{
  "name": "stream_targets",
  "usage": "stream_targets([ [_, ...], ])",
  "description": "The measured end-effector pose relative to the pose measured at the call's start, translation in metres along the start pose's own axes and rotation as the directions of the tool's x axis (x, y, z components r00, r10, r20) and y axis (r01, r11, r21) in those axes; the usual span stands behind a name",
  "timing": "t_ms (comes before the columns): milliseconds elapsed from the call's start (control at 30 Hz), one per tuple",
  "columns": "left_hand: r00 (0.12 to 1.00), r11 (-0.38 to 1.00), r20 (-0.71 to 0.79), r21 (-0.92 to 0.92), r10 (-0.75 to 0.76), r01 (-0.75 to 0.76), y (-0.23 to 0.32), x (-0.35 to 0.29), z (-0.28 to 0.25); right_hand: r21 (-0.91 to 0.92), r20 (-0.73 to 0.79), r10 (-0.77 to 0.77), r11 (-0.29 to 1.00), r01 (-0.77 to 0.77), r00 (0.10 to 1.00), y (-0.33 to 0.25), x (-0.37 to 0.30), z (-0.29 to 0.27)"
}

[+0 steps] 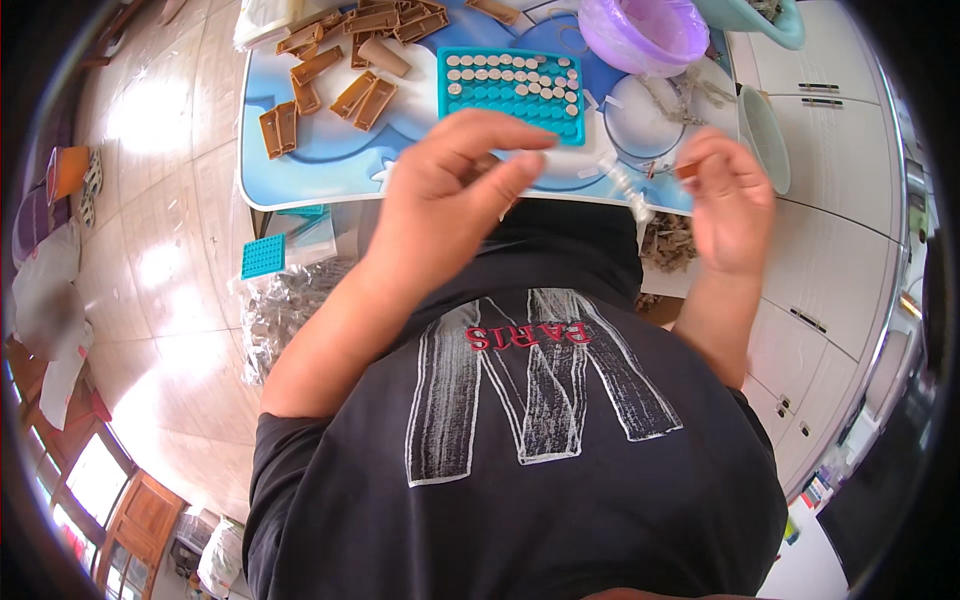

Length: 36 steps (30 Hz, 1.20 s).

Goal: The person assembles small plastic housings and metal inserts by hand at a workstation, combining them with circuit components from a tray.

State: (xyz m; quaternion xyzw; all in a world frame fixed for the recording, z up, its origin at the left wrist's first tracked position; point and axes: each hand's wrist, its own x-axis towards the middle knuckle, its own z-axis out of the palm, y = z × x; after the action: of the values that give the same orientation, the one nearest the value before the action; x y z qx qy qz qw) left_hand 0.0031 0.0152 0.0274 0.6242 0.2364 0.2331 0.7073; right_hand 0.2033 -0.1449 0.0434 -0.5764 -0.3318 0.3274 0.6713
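Note:
My left hand (450, 190) hovers over the table's near edge, thumb and forefinger pinched together; what sits between them, if anything, is too small to make out. Raised to the right, my right hand (735, 205) is closed with a small reddish-brown piece (688, 170) at its fingertips. A blurred white twisted strand (628, 185) hangs between the two hands, close to the right one; I cannot tell whether either hand touches it. Just beyond my left hand lies a teal moulded tray (480, 108) with rows of round whitish pieces (495, 75) in part of its cups.
Brown trough-shaped parts (368, 100) lie loose on the blue-white table (300, 185) at the far left. A purple bowl (645, 35) with a plastic liner stands far right, near grey stringy scraps (675, 100). Bags of greyish pieces (285, 305) and a teal mat (263, 257) are below left.

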Motion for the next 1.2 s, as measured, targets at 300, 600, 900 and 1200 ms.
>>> stream_targets([
  [300,0.783,0.8,0.483,-0.242,-0.392,0.549,-0.001,-0.001,-0.002,0.072,0.341,0.131,0.984,-0.165,0.931,0.031,0.005,0.053],
  [600,0.745,0.652,0.438,-0.374,-0.503,0.659,-0.011,-0.005,-0.01,-0.131,0.332,-0.06,0.985,0.109,0.941,0.035,0.008,0.058],
  [900,0.79,0.736,0.311,-0.295,-0.528,0.609,-0.009,-0.004,-0.01,-0.558,0.33,-0.266,0.719,0.415,0.905,0.028,0.007,0.07],
  [1200,0.978,0.986,0.127,0.011,-0.166,0.166,-0.023,-0.012,-0.004,-0.706,0.294,-0.467,0.482,0.519,0.834,0.029,0.012,0.068],
])
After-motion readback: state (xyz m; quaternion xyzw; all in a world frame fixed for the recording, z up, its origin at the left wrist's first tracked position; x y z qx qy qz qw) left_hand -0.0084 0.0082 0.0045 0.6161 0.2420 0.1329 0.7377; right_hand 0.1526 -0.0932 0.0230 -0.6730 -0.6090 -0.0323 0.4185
